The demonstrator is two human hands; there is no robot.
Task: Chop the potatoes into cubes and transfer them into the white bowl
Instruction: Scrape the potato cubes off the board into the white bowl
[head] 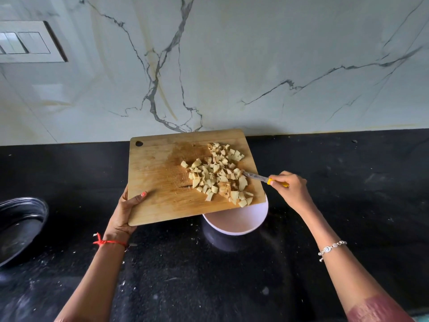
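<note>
transfer step, seemingly. left hand (126,212) clamped on the near corner of the rectangular wooden cutting board (162,182), holding it over the round white bowl (234,223). right hand (290,189) curled round a yellow-handled knife (257,176), blade among pale potato cubes (216,175) just left of it. next: sweeping cubes off the corner above the bowl.

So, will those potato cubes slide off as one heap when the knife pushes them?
Likely not: the potato cubes are many small loose pieces, so the knife would probably move some at a time. The cutting board looks damp beside them, so they may slide easily. Those at the corner over the white bowl should drop first.
</note>
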